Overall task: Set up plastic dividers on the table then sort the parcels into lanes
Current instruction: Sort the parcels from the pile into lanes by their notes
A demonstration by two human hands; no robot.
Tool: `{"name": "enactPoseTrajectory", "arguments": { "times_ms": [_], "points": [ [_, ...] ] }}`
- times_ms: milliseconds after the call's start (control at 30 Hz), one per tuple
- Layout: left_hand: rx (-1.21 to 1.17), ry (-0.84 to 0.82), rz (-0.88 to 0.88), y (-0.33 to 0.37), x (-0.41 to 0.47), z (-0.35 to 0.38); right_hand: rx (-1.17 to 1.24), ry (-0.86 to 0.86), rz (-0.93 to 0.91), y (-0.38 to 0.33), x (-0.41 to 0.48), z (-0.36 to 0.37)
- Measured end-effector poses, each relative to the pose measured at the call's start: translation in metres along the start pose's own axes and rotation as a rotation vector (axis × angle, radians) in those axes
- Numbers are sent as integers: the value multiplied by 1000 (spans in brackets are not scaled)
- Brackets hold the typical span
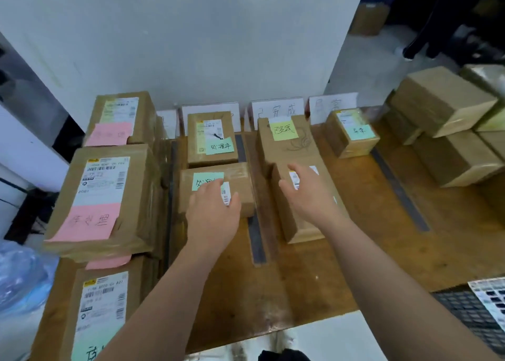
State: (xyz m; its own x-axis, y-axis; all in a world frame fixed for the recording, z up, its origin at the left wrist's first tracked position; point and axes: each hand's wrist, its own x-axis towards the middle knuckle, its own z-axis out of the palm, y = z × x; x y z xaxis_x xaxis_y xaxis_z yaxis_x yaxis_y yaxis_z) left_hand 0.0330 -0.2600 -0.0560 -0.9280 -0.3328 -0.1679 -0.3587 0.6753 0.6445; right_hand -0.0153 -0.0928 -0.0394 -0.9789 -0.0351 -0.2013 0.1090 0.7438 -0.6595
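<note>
On the wooden table [341,251], the green-noted parcel [241,179] is touched from above by the flat left hand [211,213]; the right hand [308,194] is held spread and empty alongside.

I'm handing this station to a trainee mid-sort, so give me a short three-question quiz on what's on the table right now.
1. True or false: the left hand and the right hand are over the same parcel.
2. The note on the parcel under the left hand is: A pink, B green, C yellow.
3. Fill in: the back parcel in the right hand's lane is tagged with the colour ___.

Key: 1 false, they are over separate parcels; 2 B; 3 yellow.
</note>
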Motion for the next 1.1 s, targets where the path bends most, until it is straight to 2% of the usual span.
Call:
{"name": "enactPoseTrajectory", "arguments": {
  "times_ms": [100, 300, 767, 1100],
  "points": [
    [128, -4, 143, 32, -15, 5, -66, 55, 8, 25, -19, -29],
    [227, -58, 324, 97, -35, 47, -95, 171, 95, 89, -49, -94],
    [238, -176, 608, 289, -132, 222, -111, 339, 272, 293, -109, -277],
    [296, -246, 657, 373, -137, 326, -59, 387, 406, 409, -94, -360]
  ]
}}
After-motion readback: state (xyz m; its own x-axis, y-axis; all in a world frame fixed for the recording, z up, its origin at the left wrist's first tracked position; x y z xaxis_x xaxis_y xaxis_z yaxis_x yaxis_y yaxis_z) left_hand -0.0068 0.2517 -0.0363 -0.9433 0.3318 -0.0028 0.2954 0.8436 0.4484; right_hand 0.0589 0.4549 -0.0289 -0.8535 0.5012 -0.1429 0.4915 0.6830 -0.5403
